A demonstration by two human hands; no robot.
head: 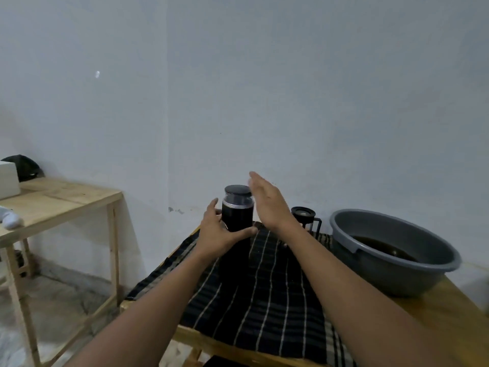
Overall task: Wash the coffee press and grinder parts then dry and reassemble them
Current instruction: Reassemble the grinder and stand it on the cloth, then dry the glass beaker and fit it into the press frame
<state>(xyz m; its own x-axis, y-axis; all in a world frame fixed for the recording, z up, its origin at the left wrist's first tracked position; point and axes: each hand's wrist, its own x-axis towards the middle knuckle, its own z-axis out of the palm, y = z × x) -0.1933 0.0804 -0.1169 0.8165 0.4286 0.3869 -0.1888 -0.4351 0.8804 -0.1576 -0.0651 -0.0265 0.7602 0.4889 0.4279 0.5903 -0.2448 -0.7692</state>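
Grinder (pixel 236 217) upright at far centre of the worktop (pixel 449 313), over a black striped cloth (pixel 264 287); its base blends with the cloth, so contact cannot be told. Left hand (pixel 219 234) grips the black body, thumb across the near side, fingers curled round it. Right hand (pixel 267 205) flat, fingers straight and together, just right of the dark lid (pixel 237 190). Coffee press (pixel 304 215) far right, partly hidden behind the right wrist. Grey basin (pixel 383 279) with brown liquid at the right edge. 1 more wooden worktop (pixel 66 197) stands well apart at left, open floor between.
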